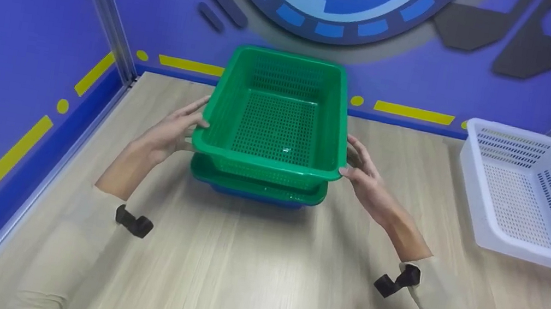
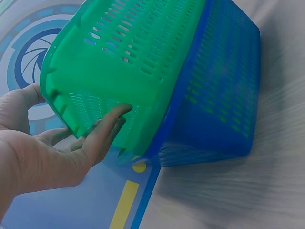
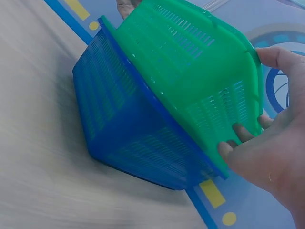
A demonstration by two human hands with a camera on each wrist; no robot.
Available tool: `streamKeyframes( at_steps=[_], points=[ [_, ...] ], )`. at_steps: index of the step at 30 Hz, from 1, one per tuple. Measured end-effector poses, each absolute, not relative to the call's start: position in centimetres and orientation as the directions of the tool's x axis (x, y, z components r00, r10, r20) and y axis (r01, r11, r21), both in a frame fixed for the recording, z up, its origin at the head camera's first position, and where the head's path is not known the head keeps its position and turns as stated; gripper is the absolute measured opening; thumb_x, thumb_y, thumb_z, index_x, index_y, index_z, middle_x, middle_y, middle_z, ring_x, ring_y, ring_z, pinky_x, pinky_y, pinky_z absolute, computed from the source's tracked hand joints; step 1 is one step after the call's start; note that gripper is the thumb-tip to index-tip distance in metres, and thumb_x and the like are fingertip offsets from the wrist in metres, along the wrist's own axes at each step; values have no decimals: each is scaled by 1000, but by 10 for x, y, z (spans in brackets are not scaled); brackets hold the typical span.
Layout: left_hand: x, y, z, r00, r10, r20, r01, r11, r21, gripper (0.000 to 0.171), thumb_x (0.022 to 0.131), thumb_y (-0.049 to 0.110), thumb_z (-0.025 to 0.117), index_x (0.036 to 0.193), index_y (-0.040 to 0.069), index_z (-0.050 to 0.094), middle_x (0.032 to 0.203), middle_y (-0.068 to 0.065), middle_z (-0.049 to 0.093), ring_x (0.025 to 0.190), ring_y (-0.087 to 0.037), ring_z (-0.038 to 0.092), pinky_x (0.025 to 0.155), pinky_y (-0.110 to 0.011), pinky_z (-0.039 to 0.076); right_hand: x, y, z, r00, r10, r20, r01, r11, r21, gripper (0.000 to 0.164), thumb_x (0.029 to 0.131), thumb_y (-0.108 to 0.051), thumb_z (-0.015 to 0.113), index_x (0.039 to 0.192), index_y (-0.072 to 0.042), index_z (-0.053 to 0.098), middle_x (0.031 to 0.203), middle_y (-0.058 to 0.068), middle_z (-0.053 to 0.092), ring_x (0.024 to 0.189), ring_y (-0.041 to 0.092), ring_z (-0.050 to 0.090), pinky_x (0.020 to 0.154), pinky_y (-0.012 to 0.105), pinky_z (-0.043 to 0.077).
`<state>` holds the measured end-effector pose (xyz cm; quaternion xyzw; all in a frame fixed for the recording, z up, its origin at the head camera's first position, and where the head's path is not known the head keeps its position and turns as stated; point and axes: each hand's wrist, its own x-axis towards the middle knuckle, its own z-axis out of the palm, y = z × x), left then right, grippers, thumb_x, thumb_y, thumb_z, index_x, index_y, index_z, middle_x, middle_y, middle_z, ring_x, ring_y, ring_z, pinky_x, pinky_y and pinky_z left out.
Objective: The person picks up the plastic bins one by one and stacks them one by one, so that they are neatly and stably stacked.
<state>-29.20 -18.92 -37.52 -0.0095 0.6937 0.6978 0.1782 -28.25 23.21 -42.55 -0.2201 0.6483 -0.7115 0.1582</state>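
A green plastic basket (image 1: 266, 162) with slotted walls is held between both hands at the far middle of the table. My left hand (image 1: 168, 132) grips its left side, thumb over the rim and fingers against the outer wall. On the right side, my right hand (image 1: 367, 183) holds it the same way, thumb on the rim near the front corner. Beneath it sits a second green rim (image 1: 259, 188), set in a blue basket (image 2: 214, 95) that stands on the table. The held basket is partly inside this stack; how deep cannot be seen.
A white slotted basket (image 1: 490, 232) stands at the right of the table, against the side wall. Blue printed panels (image 1: 20, 53) rise behind and to the left. The pale wooden tabletop (image 1: 255, 284) stretches toward me.
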Motion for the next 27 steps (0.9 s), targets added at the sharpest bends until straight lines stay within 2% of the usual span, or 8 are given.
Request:
streamKeyframes(
  at_steps=[5,12,16,23,27],
  points=[
    [-294,-191,-378,-939,223,-261,-254,61,965,75,99,15,52,165,30,20,172,-5,14,155,-29,24,126,-54,25,-282,231,-432,-854,-510,100,-72,-75,-995,76,99,-15,49,164,-18,10,170,11,13,156,31,9,127,60,-1],
    [-294,-193,-384,-941,201,-274,-243,166,956,77,97,16,54,165,26,19,172,-6,16,148,-28,32,128,-53,17,-282,231,-439,-851,-519,79,-68,-40,-997,76,101,-17,50,165,-18,8,170,8,11,157,31,5,127,62,-2],
    [-295,-194,-389,-940,187,-286,-254,178,951,78,96,17,56,165,27,20,172,-6,15,152,-27,28,129,-55,12,-282,231,-444,-850,-523,62,-67,-10,-998,76,102,-18,51,165,-19,9,170,8,11,157,31,5,127,63,-1],
    [-295,-196,-402,-943,195,-269,-243,149,958,76,97,16,56,164,27,22,170,-5,22,153,-27,27,126,-52,22,-281,231,-453,-854,-520,15,-38,34,-999,78,101,-21,55,165,-23,10,169,2,10,157,29,7,126,64,0],
    [-293,-199,-411,-942,221,-252,-222,153,963,76,98,18,56,164,29,21,171,-2,20,155,-25,23,127,-52,22,-280,230,-457,-857,-515,1,-37,60,-997,79,100,-23,57,165,-24,11,170,2,7,158,30,7,125,66,1]
  ],
)
